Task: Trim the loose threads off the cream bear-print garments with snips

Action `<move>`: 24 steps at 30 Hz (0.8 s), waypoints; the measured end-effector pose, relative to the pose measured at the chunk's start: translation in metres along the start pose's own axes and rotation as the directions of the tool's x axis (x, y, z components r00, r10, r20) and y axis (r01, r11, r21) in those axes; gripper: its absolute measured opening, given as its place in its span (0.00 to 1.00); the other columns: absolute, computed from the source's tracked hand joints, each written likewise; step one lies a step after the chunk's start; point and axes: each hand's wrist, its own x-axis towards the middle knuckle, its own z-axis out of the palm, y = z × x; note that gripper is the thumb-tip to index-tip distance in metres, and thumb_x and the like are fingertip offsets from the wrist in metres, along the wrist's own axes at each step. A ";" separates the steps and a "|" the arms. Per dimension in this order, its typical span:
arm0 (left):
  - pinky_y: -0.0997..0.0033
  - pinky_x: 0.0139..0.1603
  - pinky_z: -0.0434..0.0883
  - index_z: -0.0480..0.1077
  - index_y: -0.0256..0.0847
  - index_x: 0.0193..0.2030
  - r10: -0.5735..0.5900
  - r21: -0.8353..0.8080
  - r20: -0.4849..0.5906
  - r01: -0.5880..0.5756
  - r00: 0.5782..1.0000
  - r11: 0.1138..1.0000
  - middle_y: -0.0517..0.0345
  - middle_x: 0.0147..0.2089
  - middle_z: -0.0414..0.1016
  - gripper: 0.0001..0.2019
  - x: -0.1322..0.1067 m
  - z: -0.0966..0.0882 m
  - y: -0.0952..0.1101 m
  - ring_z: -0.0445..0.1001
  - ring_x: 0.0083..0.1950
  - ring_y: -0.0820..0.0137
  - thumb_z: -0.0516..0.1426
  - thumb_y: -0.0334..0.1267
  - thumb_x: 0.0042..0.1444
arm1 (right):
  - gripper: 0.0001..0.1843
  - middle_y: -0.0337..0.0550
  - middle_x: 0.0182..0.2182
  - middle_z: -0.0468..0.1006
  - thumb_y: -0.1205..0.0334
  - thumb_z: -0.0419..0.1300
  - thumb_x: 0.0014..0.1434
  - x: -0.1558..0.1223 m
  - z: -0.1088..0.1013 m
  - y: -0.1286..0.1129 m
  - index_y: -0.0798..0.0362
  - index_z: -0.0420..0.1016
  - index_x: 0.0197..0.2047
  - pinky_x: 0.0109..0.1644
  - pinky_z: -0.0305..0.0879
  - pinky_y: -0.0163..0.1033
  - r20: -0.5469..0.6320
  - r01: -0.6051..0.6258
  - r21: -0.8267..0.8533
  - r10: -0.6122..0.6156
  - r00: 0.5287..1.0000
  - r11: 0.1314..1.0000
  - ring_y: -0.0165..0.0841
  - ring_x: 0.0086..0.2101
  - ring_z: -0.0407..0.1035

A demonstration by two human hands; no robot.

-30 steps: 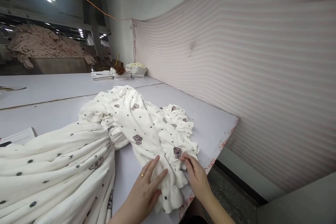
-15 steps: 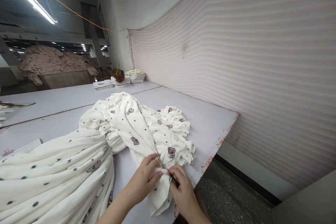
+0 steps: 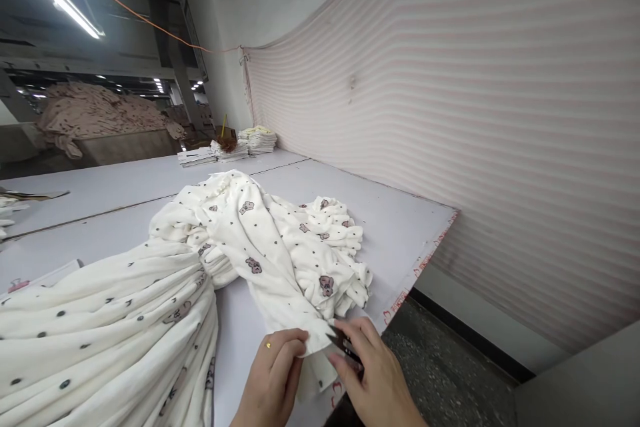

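Note:
White fleecy fabric (image 3: 280, 260) printed with dark dots and mauve bear shapes lies bunched on the table, one end running down towards me. My left hand (image 3: 273, 373), with a ring on one finger, pinches the edge of that end. Held in my right hand (image 3: 377, 370) are small black thread snips (image 3: 345, 345), whose pointed tip touches or nearly touches the fabric just right of my left fingertips. Below the edge, another white piece (image 3: 320, 373) hangs partly hidden between the hands.
A large gathered heap of the same fabric (image 3: 110, 327) fills the left front. The pale table (image 3: 400, 220) ends in a taped edge on the right. Stacks of folded white cloth (image 3: 257, 140) stand at the back, beside a striped cloth (image 3: 450, 100) hung along the wall.
My left hand has moved down and slightly left, drawing the fabric end flatter. My right hand has shifted right with the snips, whose pointed tip now shows.

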 end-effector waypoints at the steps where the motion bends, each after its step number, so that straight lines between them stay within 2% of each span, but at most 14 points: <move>1: 0.68 0.43 0.71 0.64 0.42 0.42 0.006 0.005 -0.004 -0.006 1.000 1.000 0.50 0.44 0.75 0.10 0.001 -0.001 -0.001 0.74 0.43 0.65 0.49 0.22 0.60 | 0.17 0.45 0.42 0.75 0.60 0.55 0.62 -0.001 -0.003 -0.003 0.46 0.70 0.54 0.41 0.67 0.39 0.042 0.050 -0.062 -0.047 0.998 0.997 0.40 0.40 0.72; 3: 0.68 0.43 0.70 0.64 0.42 0.41 0.010 0.013 -0.012 -0.010 1.000 1.000 0.50 0.43 0.76 0.10 0.002 -0.002 -0.002 0.74 0.42 0.66 0.49 0.22 0.60 | 0.14 0.45 0.38 0.77 0.60 0.54 0.63 0.000 -0.006 -0.010 0.47 0.73 0.51 0.40 0.67 0.38 0.122 0.089 -0.124 -0.074 0.990 0.988 0.40 0.39 0.73; 7: 0.68 0.42 0.69 0.64 0.41 0.41 0.065 0.021 -0.032 -0.064 0.997 0.998 0.51 0.41 0.77 0.11 0.005 -0.001 0.000 0.74 0.41 0.66 0.49 0.21 0.59 | 0.11 0.43 0.36 0.79 0.62 0.56 0.62 0.005 -0.001 -0.018 0.47 0.78 0.44 0.37 0.66 0.36 0.223 0.048 -0.143 -0.015 0.975 0.989 0.39 0.37 0.75; 10: 0.67 0.43 0.68 0.63 0.41 0.40 0.066 0.010 -0.026 -0.066 0.997 0.998 0.52 0.40 0.77 0.11 0.008 -0.002 0.001 0.74 0.41 0.67 0.49 0.21 0.59 | 0.12 0.42 0.34 0.79 0.62 0.54 0.63 0.008 0.002 -0.017 0.47 0.79 0.43 0.36 0.65 0.35 0.216 0.020 -0.153 0.014 0.976 0.988 0.38 0.35 0.75; 13: 0.67 0.42 0.68 0.63 0.42 0.40 0.042 0.002 -0.020 -0.042 0.999 0.999 0.53 0.40 0.77 0.11 0.008 -0.003 0.000 0.74 0.40 0.67 0.50 0.21 0.59 | 0.12 0.42 0.37 0.79 0.60 0.54 0.63 0.008 0.000 -0.013 0.47 0.78 0.45 0.38 0.66 0.36 0.203 0.010 -0.134 0.018 0.979 0.991 0.39 0.38 0.74; 19: 0.67 0.42 0.68 0.63 0.42 0.40 0.019 -0.002 -0.030 -0.019 0.999 1.000 0.53 0.40 0.77 0.11 0.009 -0.005 0.001 0.74 0.39 0.67 0.50 0.21 0.60 | 0.13 0.40 0.39 0.79 0.61 0.57 0.61 0.008 -0.003 -0.012 0.43 0.77 0.48 0.37 0.66 0.34 0.219 0.010 -0.032 -0.003 0.976 0.999 0.38 0.39 0.74; 24: 0.67 0.42 0.67 0.64 0.41 0.39 0.050 0.001 -0.026 -0.050 0.998 0.999 0.54 0.39 0.77 0.11 0.010 -0.008 0.005 0.74 0.39 0.68 0.51 0.20 0.59 | 0.12 0.41 0.34 0.79 0.62 0.54 0.62 0.007 0.000 -0.016 0.46 0.79 0.41 0.35 0.65 0.35 0.198 0.020 -0.080 -0.004 0.980 0.997 0.38 0.35 0.74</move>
